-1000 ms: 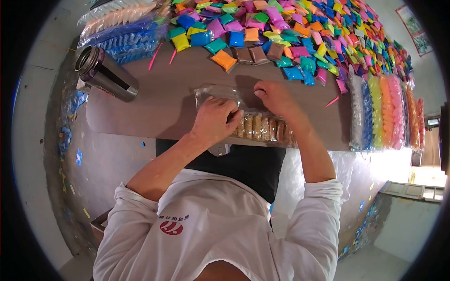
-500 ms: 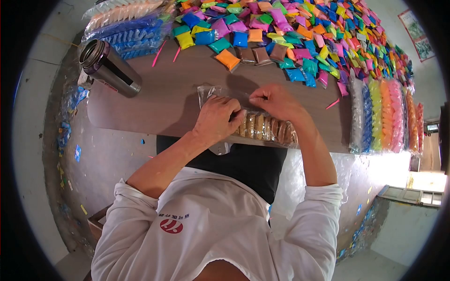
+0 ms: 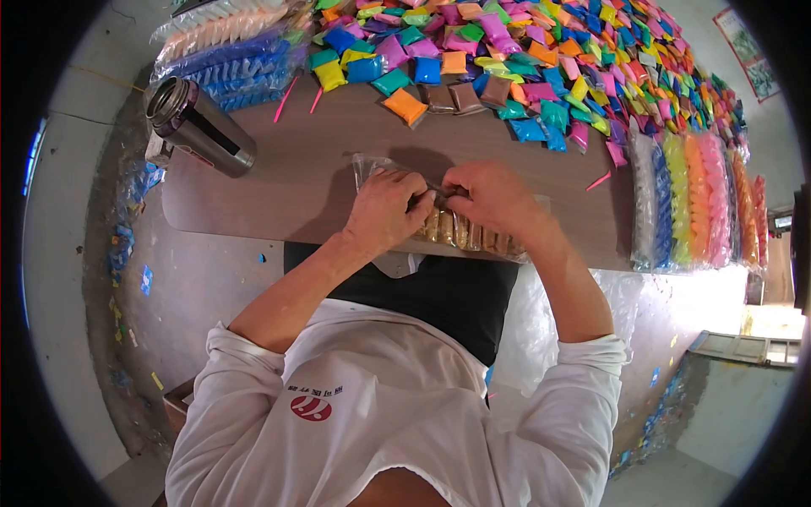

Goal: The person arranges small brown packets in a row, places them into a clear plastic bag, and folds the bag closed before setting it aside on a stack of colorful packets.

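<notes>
A clear plastic bag [image 3: 469,232] holding a row of brown and tan packets lies at the table's front edge. My left hand [image 3: 389,203] is closed on the bag's upper left part, with loose clear film showing beyond its fingers. Close beside it, my right hand [image 3: 490,196] has its fingers pinched together at the bag's upper edge. The two hands nearly meet, and they hide part of the bag and its edge.
A steel flask [image 3: 203,127] stands at the left of the table [image 3: 287,186]. Colourful packets [image 3: 549,59] cover the far side. Bagged rows [image 3: 693,203] lie at the right, blue and white ones [image 3: 232,63] at the back left. Pink sticks [image 3: 285,100] lie near the flask.
My right hand has moved slightly left and down to the bag's edge, nearer my left hand. It now covers more of the packets.
</notes>
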Demonstrator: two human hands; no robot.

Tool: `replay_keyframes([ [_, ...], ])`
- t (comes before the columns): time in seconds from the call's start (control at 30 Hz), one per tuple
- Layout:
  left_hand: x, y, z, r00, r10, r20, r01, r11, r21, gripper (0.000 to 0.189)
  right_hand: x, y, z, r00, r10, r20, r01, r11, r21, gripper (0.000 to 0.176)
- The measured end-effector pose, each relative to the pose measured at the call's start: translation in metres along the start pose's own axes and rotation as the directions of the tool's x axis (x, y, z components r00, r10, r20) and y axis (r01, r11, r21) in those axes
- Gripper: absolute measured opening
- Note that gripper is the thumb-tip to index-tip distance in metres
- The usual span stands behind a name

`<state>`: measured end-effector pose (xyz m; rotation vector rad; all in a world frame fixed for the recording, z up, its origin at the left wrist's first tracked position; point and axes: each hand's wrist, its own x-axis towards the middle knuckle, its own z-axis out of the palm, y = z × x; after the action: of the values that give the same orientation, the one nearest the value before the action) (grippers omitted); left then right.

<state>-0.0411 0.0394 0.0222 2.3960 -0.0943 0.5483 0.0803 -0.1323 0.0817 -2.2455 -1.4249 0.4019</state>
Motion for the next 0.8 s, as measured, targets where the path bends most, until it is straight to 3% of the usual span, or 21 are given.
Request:
replay_keyframes([
  [0.1, 0.002, 0.000, -0.005, 1.000, -0.004, 0.010, 0.004, 0.998, -0.062, 0.016, -0.005, 0.004, 0.009, 0.986, -0.131, -0.103, 0.125, 0.990, -0.066, 0.014],
  [0.3, 0.004, 0.005, -0.036, 0.958, -0.254, 0.134, 0.271, 0.953, -0.137, 0.022, -0.010, 0.006, 0.019, 0.969, -0.163, -0.184, 0.142, 0.983, -0.120, 0.015],
  [0.4, 0.004, -0.010, -0.042, 0.986, -0.166, -0.031, 0.164, 0.985, -0.054, 0.023, -0.010, 0.011, 0.024, 0.964, -0.157, -0.213, 0.134, 0.984, -0.120, 0.013],
  [0.5, 0.002, -0.029, -0.054, 0.962, -0.224, -0.155, 0.223, 0.975, -0.020, 0.029, -0.014, 0.011, 0.025, 0.960, -0.169, -0.223, 0.138, 0.979, -0.148, 0.010],
  [0.6, -0.007, -0.046, -0.070, 0.896, -0.444, -0.027, 0.444, 0.896, -0.008, 0.041, -0.017, 0.010, 0.029, 0.940, -0.219, -0.260, 0.171, 0.966, -0.195, 0.010],
  [0.7, -0.018, -0.061, -0.063, 0.887, -0.461, -0.003, 0.447, 0.861, -0.241, 0.057, -0.019, 0.007, 0.032, 0.928, -0.269, -0.256, 0.185, 0.933, -0.309, 0.012],
  [0.8, -0.018, -0.052, -0.066, 0.853, -0.522, 0.004, 0.495, 0.807, -0.321, 0.066, -0.021, 0.006, 0.034, 0.924, -0.309, -0.225, 0.204, 0.896, -0.395, 0.016],
])
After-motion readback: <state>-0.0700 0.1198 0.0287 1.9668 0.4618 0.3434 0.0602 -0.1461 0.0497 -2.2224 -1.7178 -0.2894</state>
